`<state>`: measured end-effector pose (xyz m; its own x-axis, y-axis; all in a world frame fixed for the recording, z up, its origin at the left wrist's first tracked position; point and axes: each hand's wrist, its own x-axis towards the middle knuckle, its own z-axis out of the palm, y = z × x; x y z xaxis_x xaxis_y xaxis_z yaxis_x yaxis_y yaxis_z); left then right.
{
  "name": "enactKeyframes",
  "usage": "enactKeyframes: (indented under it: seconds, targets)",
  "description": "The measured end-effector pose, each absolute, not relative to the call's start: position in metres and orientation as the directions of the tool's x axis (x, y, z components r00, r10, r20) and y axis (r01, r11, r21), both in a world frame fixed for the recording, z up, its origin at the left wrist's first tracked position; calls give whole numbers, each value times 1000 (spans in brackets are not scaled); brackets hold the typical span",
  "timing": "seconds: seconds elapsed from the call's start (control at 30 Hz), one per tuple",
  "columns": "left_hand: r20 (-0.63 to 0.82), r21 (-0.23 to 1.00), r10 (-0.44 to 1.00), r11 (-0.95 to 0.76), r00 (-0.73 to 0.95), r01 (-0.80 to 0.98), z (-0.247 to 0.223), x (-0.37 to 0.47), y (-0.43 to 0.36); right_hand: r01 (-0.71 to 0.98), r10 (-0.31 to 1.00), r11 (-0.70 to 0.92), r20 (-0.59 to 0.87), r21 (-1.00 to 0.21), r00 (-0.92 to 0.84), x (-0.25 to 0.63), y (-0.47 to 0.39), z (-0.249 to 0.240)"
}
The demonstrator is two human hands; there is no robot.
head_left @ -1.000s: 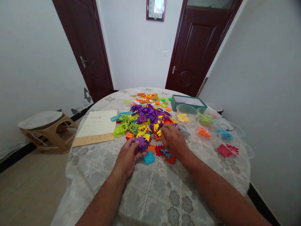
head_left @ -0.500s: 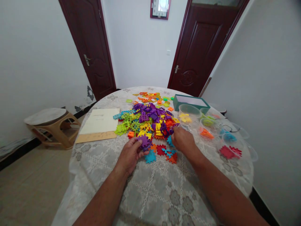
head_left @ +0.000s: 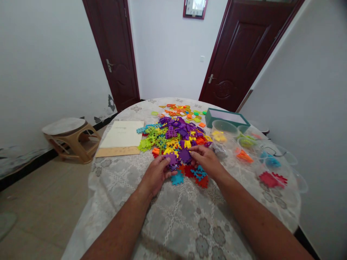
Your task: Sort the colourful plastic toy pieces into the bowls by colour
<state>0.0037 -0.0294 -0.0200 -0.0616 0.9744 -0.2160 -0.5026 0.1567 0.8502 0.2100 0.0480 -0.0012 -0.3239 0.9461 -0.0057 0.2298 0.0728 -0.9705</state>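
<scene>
My left hand grips a purple notched plastic building tile between thumb and fingers. Close beside it, my right hand pinches another purple tile, darker in this light. The two tiles are side by side; I cannot tell whether their edges touch. Behind both hands lies a heap of loose building pieces, with purple pieces on top and green pieces at its left. Nearer to me, a blue tile and an orange-red tile rest on the patterned tablecloth.
Clear plastic tubs with sorted pieces stand at the right, red tiles in the nearest. A green box is behind them. An open booklet lies at the left. A stool stands on the floor beyond.
My right hand has come from the heap's right side toward my left hand, bringing a purple tile. My left hand keeps its tile. The whole view has shifted slightly.
</scene>
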Motion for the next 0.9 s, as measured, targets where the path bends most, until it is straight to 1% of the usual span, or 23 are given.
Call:
enactKeyframes:
  seconds: [0.13, 0.23, 0.3, 0.37, 0.4, 0.47, 0.5, 0.57, 0.63, 0.8, 0.9]
  targets:
    - [-192, 881, 981, 159, -31, -445, -18, 5, -32, 251, 922, 245, 145, -936, -360, 188, 29, -13]
    - [-183, 901, 982, 147, -49, -408, -18, 6, -31, 330, 885, 387, 246, -861, -395, 186, 23, -9]
    - [-186, 900, 978, 133, -90, -415, -19, 5, -30, 460, 876, 466, 322, -756, -358, 193, 26, -4]
    - [-188, 892, 972, 108, -143, -438, -20, 4, -29, 623, 864, 502, 382, -599, -329, 204, 35, 0]
    - [-187, 887, 968, 95, -165, -452, -21, 3, -28, 700, 861, 499, 381, -511, -336, 209, 40, 0]
    - [-189, 877, 964, 80, -188, -473, -21, 2, -27, 819, 876, 460, 327, -343, -355, 217, 48, -2]
    - [-191, 876, 963, 79, -191, -475, -21, 2, -27, 858, 888, 435, 291, -274, -357, 220, 51, -4]
    - [-193, 880, 963, 85, -187, -467, -21, 2, -27, 901, 907, 393, 241, -183, -347, 221, 53, -9]
    - [-192, 889, 965, 94, -179, -448, -21, 3, -27, 910, 908, 390, 224, -142, -354, 220, 53, -11]
    - [-201, 893, 960, 99, -194, -438, -19, 3, -27, 902, 891, 412, 266, -132, -368, 215, 47, -7]
    - [-204, 890, 955, 89, -215, -448, -18, 3, -27, 879, 872, 466, 216, -99, -438, 210, 40, -6]
